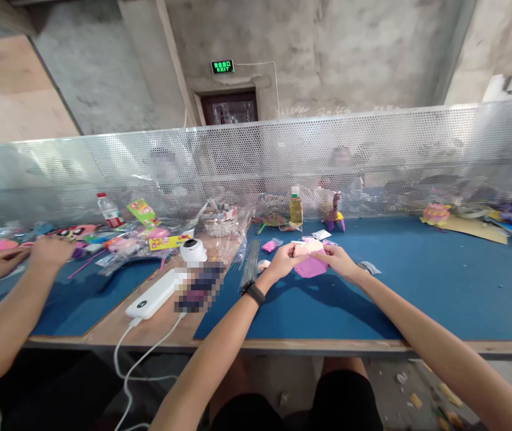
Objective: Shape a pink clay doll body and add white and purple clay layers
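Both my hands meet over the blue table mat [417,287], gripping a pink foam craft piece [310,266] with a paler pink part on top. My left hand [283,260], with a black watch on its wrist, pinches the piece's left edge with closed fingers. My right hand [337,258] pinches its right edge. The piece is held just above the mat. Small pink bits [269,245] and a bundle of thin clear sticks [250,263] lie close by on the left.
A white power bank [152,294] with cable and a white round device [193,251] lie left. A yellow bottle [296,208], a purple foam animal [335,215] and a basket [220,225] stand by the perforated metal screen [372,149]. Another person's arms [18,299] work at far left.
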Action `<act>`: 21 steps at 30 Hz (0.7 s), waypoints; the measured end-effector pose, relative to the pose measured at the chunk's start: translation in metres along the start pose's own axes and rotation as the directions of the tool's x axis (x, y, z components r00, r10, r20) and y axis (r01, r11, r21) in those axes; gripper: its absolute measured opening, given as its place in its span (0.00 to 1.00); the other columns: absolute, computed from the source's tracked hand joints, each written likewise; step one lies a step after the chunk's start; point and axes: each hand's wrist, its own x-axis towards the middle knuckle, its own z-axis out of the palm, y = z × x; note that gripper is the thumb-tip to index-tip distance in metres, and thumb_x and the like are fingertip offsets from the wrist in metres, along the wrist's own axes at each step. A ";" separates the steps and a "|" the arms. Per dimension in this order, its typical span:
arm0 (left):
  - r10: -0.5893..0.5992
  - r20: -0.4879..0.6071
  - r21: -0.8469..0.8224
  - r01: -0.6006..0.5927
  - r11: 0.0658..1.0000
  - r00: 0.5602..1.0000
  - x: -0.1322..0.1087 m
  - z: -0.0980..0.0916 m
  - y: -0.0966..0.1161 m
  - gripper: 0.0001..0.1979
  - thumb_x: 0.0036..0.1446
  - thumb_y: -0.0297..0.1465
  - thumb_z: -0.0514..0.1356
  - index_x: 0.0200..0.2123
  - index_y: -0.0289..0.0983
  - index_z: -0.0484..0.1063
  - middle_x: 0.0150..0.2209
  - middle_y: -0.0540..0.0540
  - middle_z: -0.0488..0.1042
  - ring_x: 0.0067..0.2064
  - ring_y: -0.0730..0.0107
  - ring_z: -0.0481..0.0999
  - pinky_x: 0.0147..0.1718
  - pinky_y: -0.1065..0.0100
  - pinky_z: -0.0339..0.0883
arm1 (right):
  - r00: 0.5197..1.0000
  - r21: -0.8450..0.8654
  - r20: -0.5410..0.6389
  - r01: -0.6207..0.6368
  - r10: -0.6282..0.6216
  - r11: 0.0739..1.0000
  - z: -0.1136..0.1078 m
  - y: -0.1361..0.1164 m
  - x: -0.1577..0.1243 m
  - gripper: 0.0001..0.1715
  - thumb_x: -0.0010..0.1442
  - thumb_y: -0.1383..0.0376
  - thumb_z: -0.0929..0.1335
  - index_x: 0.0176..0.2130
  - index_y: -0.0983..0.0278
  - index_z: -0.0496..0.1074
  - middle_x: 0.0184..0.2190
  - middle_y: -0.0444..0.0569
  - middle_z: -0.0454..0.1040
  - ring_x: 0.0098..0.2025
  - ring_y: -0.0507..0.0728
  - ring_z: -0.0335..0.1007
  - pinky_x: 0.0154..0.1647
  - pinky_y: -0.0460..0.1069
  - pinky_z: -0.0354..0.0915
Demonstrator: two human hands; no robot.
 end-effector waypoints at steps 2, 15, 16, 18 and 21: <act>0.028 -0.003 0.068 -0.028 0.997 1.000 -0.001 -0.001 0.000 0.24 0.47 0.38 0.73 0.46 0.34 0.77 0.42 0.39 0.79 0.43 0.62 0.77 0.44 0.66 0.69 | 1.000 -0.023 -0.004 0.026 -0.027 0.999 0.000 0.003 0.001 0.28 0.44 0.45 0.77 0.28 0.65 0.70 0.20 0.40 0.65 0.22 0.49 0.56 0.23 0.45 0.53; -0.087 0.021 0.237 0.080 0.968 0.996 -0.012 0.002 0.001 0.27 0.40 0.34 0.75 0.45 0.37 0.74 0.39 0.44 0.79 0.42 0.60 0.75 0.43 0.66 0.68 | 0.998 -0.140 -0.059 0.029 -0.037 0.990 -0.001 0.008 0.002 0.27 0.46 0.45 0.75 0.31 0.66 0.74 0.23 0.44 0.71 0.24 0.51 0.61 0.23 0.46 0.56; -0.082 0.017 0.227 0.076 0.971 0.996 -0.013 0.002 0.002 0.27 0.40 0.34 0.75 0.45 0.37 0.74 0.40 0.43 0.79 0.42 0.60 0.75 0.43 0.66 0.68 | 0.999 -0.157 -0.046 0.018 -0.025 0.987 -0.001 0.009 0.002 0.27 0.46 0.45 0.75 0.30 0.66 0.74 0.23 0.44 0.71 0.24 0.51 0.61 0.23 0.46 0.56; -0.069 0.006 0.205 0.067 0.977 0.998 -0.013 0.002 0.004 0.28 0.42 0.34 0.74 0.48 0.38 0.74 0.42 0.42 0.79 0.43 0.59 0.76 0.44 0.66 0.68 | 0.998 -0.204 -0.056 0.016 -0.028 0.979 -0.001 0.012 0.002 0.27 0.46 0.45 0.75 0.27 0.66 0.73 0.21 0.44 0.69 0.23 0.51 0.60 0.22 0.46 0.55; -0.060 0.007 0.205 0.057 0.977 0.998 -0.015 0.002 0.004 0.28 0.46 0.36 0.73 0.52 0.39 0.73 0.42 0.42 0.80 0.43 0.59 0.77 0.44 0.66 0.68 | 0.987 -0.246 -0.153 0.016 -0.056 0.969 -0.001 0.016 0.005 0.27 0.45 0.46 0.75 0.27 0.67 0.72 0.21 0.43 0.70 0.24 0.51 0.60 0.22 0.46 0.56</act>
